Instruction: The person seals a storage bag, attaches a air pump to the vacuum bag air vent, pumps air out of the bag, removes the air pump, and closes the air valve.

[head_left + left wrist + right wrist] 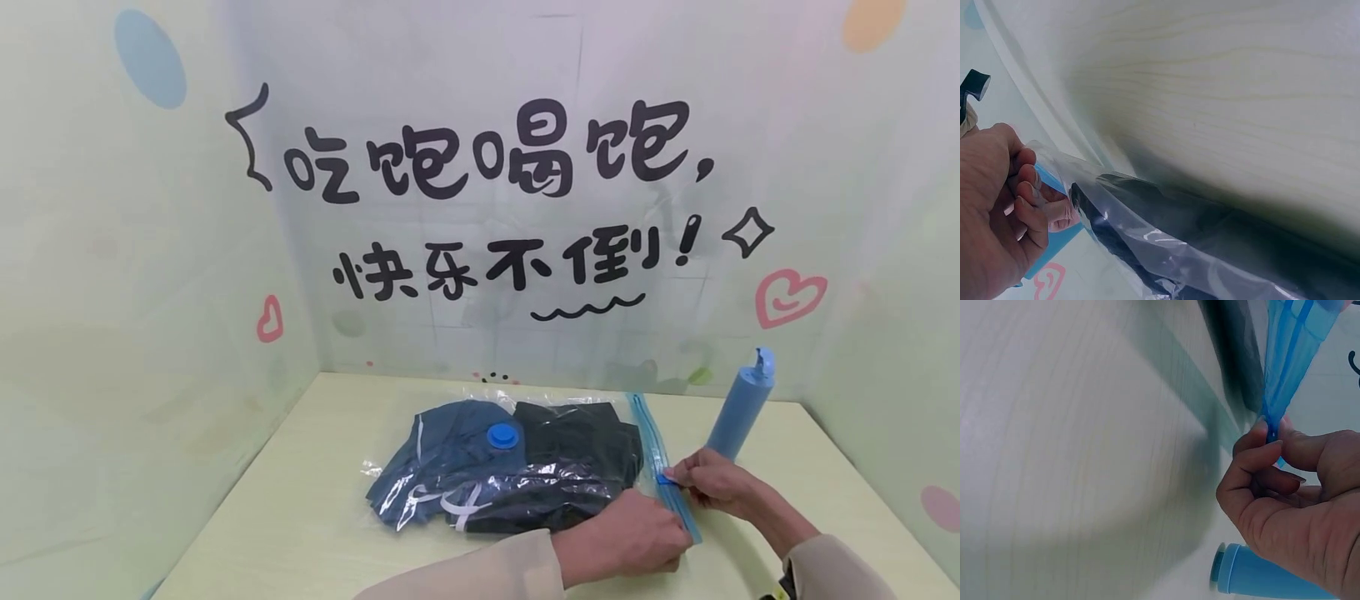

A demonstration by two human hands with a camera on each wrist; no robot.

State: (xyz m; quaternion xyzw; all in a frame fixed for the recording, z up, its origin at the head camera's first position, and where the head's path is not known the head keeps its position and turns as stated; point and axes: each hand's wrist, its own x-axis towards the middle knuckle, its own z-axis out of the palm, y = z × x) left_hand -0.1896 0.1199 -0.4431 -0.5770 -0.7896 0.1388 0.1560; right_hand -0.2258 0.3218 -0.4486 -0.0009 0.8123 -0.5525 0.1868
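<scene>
A clear storage bag [408, 492] lies on the table with folded dark-blue clothing [457, 429] and black clothing [577, 433] inside. A round blue valve [502, 436] sits on its upper face, and a blue zip strip [643, 421] runs along its right end. My left hand [626, 533] grips the near corner of that end, its fingers curled on the film in the left wrist view. Between thumb and fingers, my right hand [720, 482] pinches the strip at a small blue slider [665, 479]. In the right wrist view the strip [1291, 356] is drawn together at those fingertips.
A light-blue cylindrical pump [738, 412] stands just behind my right hand. The pale wooden table [262, 500] is enclosed by printed walls [480, 350] at the back and both sides.
</scene>
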